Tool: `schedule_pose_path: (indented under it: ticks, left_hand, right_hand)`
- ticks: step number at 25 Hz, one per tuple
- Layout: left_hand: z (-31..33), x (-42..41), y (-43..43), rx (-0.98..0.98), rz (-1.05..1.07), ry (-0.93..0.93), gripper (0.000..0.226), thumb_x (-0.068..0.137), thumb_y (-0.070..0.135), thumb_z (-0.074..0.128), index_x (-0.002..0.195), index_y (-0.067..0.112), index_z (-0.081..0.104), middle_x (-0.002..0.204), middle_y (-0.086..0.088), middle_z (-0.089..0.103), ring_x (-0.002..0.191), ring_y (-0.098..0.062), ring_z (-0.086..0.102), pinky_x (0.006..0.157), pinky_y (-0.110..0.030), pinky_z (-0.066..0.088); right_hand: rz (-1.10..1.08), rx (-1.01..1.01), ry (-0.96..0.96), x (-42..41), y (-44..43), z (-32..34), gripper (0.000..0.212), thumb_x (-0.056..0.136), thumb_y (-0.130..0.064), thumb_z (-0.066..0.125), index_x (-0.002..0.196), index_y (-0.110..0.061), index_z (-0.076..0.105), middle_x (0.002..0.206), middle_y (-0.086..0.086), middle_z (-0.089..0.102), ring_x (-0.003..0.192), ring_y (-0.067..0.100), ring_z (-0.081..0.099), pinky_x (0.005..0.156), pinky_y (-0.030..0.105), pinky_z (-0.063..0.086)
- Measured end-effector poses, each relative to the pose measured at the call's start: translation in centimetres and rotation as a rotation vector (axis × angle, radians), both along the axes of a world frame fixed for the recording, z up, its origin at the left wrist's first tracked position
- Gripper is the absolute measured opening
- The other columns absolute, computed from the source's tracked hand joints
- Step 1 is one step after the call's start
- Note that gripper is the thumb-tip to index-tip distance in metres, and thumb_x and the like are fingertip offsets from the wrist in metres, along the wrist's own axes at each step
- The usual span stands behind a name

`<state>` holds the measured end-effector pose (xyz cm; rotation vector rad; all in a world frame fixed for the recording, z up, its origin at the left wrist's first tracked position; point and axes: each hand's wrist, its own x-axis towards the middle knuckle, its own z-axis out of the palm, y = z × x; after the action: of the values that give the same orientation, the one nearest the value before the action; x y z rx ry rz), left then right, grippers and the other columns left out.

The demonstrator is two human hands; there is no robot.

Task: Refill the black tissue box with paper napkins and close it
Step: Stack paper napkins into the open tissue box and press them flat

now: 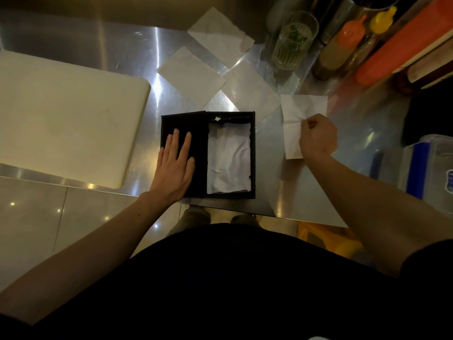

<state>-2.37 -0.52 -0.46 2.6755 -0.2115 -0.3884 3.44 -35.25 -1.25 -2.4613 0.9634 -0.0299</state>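
Observation:
The black tissue box (pixel 253 153) lies open on the steel counter near its front edge, with white napkins (pixel 229 160) inside. Its black lid (pixel 182 126) is folded out to the left, and my left hand (pixel 174 165) rests flat on it, fingers spread. To the right of the box, my right hand (pixel 318 137) pinches a white paper napkin (pixel 293 123) that hangs slightly crumpled over the counter. Three more napkins lie flat behind the box: one (pixel 191 76) at left, one (pixel 220 36) farther back, one (pixel 252 90) at right.
A white cutting board (pixel 63 114) fills the left of the counter. A ribbed glass (pixel 293 40), orange (pixel 343 45) and yellow (pixel 382 19) squeeze bottles and an orange container stand at the back right. A clear plastic tub with blue clips (pixel 426 168) sits at the right edge.

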Motion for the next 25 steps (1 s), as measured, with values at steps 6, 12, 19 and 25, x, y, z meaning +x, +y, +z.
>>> schedule_pose_path:
  ticks: [6,12,19,25]
  left_hand:
    - [0.1,0.3,0.4,0.011,-0.043,-0.040,0.059,0.101,0.040,0.022,0.155,0.025,0.006,0.163,-0.010,0.003,0.150,-0.026,-0.001,0.120,-0.043,0.005]
    - [0.2,0.6,0.8,0.045,-0.089,-0.062,0.060,0.100,0.043,0.022,0.155,0.024,0.010,0.163,-0.012,0.007,0.150,-0.030,0.005,0.119,-0.044,0.007]
    - [0.4,0.8,0.9,0.033,-0.112,-0.068,0.058,0.102,0.039,0.029,0.155,0.021,0.013,0.162,-0.016,0.010,0.148,-0.034,0.009,0.119,-0.049,0.010]
    - [0.9,1.0,0.9,0.024,-0.118,-0.043,0.060,0.101,0.040,0.030,0.155,0.021,0.012,0.162,-0.015,0.009,0.149,-0.033,0.009,0.120,-0.049,0.009]
  right_hand:
    - [0.031,0.104,-0.273,-2.7,2.7,4.3,0.014,0.089,-0.033,0.060,0.088,-0.022,0.068,0.090,-0.002,0.069,0.079,0.015,0.064,0.072,0.030,0.050]
    - [0.089,0.259,-0.482,-5.9,8.1,9.9,0.008,0.088,-0.030,0.066,0.087,-0.023,0.069,0.081,-0.009,0.068,0.069,0.002,0.060,0.063,0.014,0.047]
    - [0.091,0.343,-0.422,-7.8,14.8,9.8,0.010,0.088,-0.028,0.067,0.084,-0.019,0.070,0.078,-0.011,0.068,0.071,0.001,0.063,0.068,0.013,0.050]
    - [0.238,0.207,-0.132,-8.1,17.2,5.3,0.029,0.091,-0.037,0.061,0.085,-0.010,0.064,0.084,0.006,0.063,0.075,0.016,0.059,0.068,0.028,0.048]
